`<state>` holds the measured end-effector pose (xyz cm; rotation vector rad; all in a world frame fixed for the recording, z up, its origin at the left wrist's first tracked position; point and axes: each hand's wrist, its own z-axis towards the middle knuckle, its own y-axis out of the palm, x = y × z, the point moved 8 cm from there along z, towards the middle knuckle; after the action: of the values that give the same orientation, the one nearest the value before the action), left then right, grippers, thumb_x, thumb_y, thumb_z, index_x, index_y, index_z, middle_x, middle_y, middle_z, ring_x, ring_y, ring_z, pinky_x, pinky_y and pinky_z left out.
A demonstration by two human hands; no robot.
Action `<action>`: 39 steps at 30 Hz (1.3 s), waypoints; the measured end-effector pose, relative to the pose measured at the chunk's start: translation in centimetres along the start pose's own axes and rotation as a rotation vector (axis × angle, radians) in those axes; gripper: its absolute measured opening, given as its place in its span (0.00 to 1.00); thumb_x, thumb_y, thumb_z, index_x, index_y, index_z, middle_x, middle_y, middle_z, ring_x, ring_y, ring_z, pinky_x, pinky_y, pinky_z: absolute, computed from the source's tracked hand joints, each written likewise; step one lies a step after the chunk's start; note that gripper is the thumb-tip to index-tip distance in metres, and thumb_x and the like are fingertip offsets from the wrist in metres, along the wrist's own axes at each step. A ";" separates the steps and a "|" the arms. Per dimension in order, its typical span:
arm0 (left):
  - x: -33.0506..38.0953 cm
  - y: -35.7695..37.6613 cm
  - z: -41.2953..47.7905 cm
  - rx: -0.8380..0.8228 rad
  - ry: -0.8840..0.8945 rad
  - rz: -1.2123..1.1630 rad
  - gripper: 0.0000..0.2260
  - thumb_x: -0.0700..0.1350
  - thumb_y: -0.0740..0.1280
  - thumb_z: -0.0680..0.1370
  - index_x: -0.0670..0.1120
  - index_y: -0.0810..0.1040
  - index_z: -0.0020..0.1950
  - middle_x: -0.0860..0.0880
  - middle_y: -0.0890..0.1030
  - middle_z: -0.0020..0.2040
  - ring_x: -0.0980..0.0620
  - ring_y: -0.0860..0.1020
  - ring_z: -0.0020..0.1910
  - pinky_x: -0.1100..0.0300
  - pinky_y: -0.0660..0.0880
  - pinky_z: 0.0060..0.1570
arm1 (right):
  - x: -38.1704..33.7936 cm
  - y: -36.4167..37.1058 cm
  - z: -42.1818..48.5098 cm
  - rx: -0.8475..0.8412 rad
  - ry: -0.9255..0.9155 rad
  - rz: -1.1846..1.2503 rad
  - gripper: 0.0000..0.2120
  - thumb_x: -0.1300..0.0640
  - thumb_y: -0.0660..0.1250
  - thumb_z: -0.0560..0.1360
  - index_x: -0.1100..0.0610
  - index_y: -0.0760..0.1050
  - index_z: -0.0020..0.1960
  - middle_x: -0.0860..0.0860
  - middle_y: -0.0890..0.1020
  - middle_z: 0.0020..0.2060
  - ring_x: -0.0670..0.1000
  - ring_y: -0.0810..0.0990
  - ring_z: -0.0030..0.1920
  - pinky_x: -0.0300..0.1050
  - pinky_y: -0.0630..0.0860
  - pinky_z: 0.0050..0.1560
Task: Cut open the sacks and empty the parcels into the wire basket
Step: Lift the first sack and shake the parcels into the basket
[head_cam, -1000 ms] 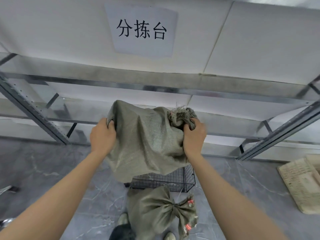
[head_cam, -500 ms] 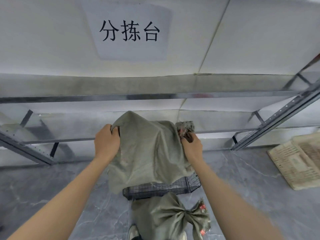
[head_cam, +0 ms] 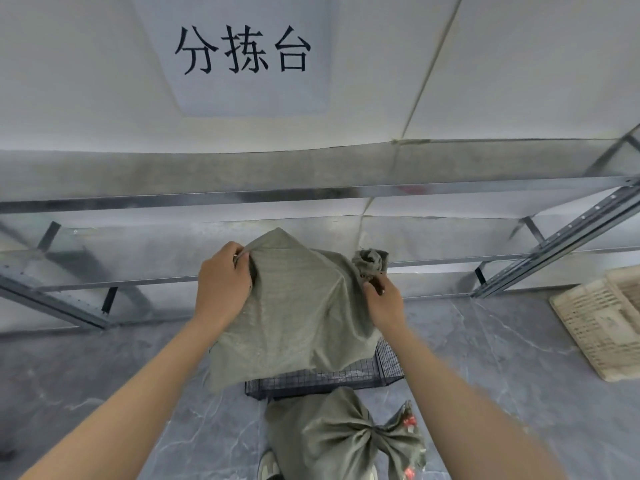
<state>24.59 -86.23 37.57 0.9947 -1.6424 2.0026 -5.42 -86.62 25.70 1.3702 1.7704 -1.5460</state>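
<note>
Soft and likely light, the woven sack [head_cam: 301,306] hangs by corners pinched in the left grip [head_cam: 223,278] and right grip [head_cam: 382,299], wire basket [head_cam: 346,379] below them.

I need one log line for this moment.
left hand: grips sack | right hand: grips sack | sack: hangs over wire basket | second sack: tied, on floor
</note>
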 end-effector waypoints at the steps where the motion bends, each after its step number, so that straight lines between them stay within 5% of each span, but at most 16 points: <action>1: 0.2 0.4 0.0 -0.014 0.017 0.005 0.10 0.43 0.57 0.81 0.44 0.75 0.44 0.49 0.77 0.35 0.54 0.74 0.34 0.61 0.69 0.34 | 0.0 0.1 0.1 -0.001 0.009 0.009 0.17 0.56 0.61 0.79 0.57 0.72 0.67 0.53 0.79 0.59 0.54 0.77 0.58 0.46 0.72 0.57; 7: 2.1 2.9 0.3 -0.121 0.173 0.111 0.10 0.43 0.57 0.81 0.42 0.75 0.45 0.46 0.78 0.33 0.48 0.76 0.31 0.50 0.72 0.34 | -2.5 0.8 -0.2 -0.022 -0.076 0.026 0.19 0.54 0.62 0.79 0.57 0.70 0.69 0.54 0.77 0.63 0.52 0.76 0.61 0.46 0.73 0.60; 11: 3.9 4.7 0.7 -0.199 0.287 0.245 0.10 0.44 0.57 0.82 0.41 0.75 0.46 0.46 0.77 0.31 0.47 0.75 0.29 0.54 0.70 0.31 | -6.4 2.3 -1.3 -0.095 -0.225 0.053 0.17 0.53 0.63 0.79 0.54 0.72 0.67 0.49 0.76 0.63 0.48 0.76 0.60 0.42 0.73 0.56; 17: 4.9 4.5 1.8 -0.205 0.356 0.280 0.13 0.45 0.58 0.81 0.40 0.77 0.42 0.45 0.78 0.33 0.45 0.75 0.32 0.54 0.70 0.33 | -12.8 5.4 -3.9 -0.198 -0.523 -0.042 0.20 0.56 0.64 0.78 0.51 0.70 0.69 0.48 0.72 0.67 0.47 0.68 0.67 0.39 0.64 0.65; 22: 4.9 3.3 1.5 -0.249 0.406 0.136 0.11 0.45 0.61 0.80 0.45 0.81 0.43 0.53 0.77 0.31 0.58 0.72 0.28 0.61 0.66 0.33 | -15.4 7.2 -4.9 -0.223 -0.697 -0.247 0.23 0.56 0.65 0.77 0.53 0.68 0.71 0.52 0.70 0.70 0.53 0.63 0.72 0.50 0.59 0.72; 27: 4.7 2.9 0.7 -0.284 0.434 0.126 0.09 0.44 0.63 0.79 0.44 0.82 0.46 0.49 0.82 0.35 0.54 0.76 0.30 0.62 0.69 0.32 | -16.7 7.7 -4.9 -0.306 -0.704 -0.236 0.10 0.62 0.65 0.75 0.59 0.78 0.55 0.52 0.81 0.52 0.53 0.76 0.54 0.46 0.71 0.56; 32: 3.0 1.9 -0.3 -0.275 0.265 -0.057 0.17 0.43 0.64 0.79 0.52 0.71 0.29 0.57 0.70 0.24 0.60 0.69 0.23 0.68 0.62 0.26 | -17.2 7.9 -5.9 -0.375 -0.688 -0.240 0.05 0.61 0.66 0.75 0.60 0.79 0.49 0.52 0.82 0.43 0.52 0.78 0.43 0.45 0.72 0.46; 39: 1.6 0.8 -1.9 -0.250 0.168 -0.108 0.06 0.44 0.66 0.77 0.47 0.79 0.41 0.55 0.79 0.34 0.61 0.75 0.33 0.71 0.68 0.34 | -16.0 7.5 -5.9 -0.411 -0.590 -0.253 0.06 0.62 0.65 0.76 0.59 0.80 0.42 0.51 0.82 0.37 0.48 0.77 0.39 0.41 0.72 0.43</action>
<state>22.41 -84.87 37.96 0.7846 -1.6602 1.7103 9.46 -88.32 36.68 0.4455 1.7720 -1.4010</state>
